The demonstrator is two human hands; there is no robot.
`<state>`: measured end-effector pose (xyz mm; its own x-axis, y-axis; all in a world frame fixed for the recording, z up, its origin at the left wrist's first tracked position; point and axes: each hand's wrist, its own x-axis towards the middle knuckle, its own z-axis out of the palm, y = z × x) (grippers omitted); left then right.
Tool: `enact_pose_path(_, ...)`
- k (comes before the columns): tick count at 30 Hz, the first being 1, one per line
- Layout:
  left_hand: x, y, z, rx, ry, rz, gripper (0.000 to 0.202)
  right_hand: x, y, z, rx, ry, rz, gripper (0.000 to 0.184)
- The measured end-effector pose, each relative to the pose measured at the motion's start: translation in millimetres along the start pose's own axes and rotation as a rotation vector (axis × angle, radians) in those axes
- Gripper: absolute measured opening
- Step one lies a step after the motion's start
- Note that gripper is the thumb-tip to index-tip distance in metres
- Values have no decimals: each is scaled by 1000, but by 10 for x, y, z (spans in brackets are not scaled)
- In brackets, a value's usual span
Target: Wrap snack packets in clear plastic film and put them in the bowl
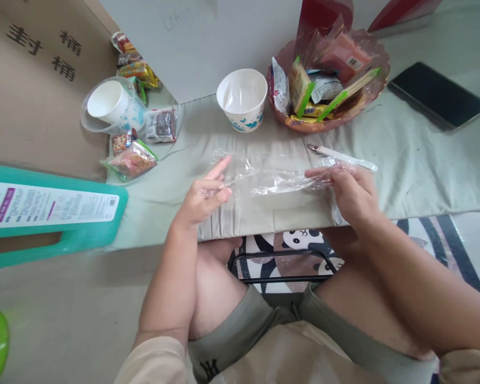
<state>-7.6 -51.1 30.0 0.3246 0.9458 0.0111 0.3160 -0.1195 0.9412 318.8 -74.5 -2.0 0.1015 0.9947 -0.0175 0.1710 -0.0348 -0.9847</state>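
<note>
A crinkled sheet of clear plastic film stretches between my two hands, just above the cloth-covered surface. My right hand is closed on its right end, thumb against the fingers and index finger reaching left along it. At the left end, my left hand has its index finger and thumb apart, the other fingers partly curled. The film reaches these fingertips; whether they grip it is unclear. Just beyond my right hand lies a slim white-handled tool with a dark metal tip. A white paper bowl with blue leaf print stands behind the film.
A pinkish scalloped basket of wrapped snacks stands at the back right, left of a black phone. Further left are a paper cup in a clear bowl, snack packets, a teal container and a cardboard box.
</note>
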Motion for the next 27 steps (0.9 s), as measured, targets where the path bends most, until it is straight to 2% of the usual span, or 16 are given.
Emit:
enact_pose_path(3, 18, -98, -68, 54, 52, -10, 45, 13, 67, 6, 0, 26, -51, 39)
enact_pose_path(7, 40, -196, -124, 239, -46, 38, 27, 21, 39, -2, -31, 57, -114, 48)
enact_pose_path(10, 49, -254, -140, 304, -57, 24, 12, 28, 7, -42, -94, 30, -136, 45)
enact_pose_path(15, 45, -338, -207, 336, -34, 5, 10, 53, 39, -112, -201, 27, -183, 38)
enact_pose_path(19, 33, -235, -221, 319, 9, 70, 15, 57, 27, -124, -253, 2, -180, 36)
enact_pose_path(22, 40, -113, -173, 242, 51, 91, 27, 48, 3, -113, -267, -17, -186, 36)
enact_pose_path(25, 59, -49, -134, 224, 97, 116, 28, 41, 13, -94, -206, 7, -184, 34)
enact_pose_path(27, 63, -33, -137, 246, 106, 125, 27, 46, 33, -87, -157, 5, -135, 35)
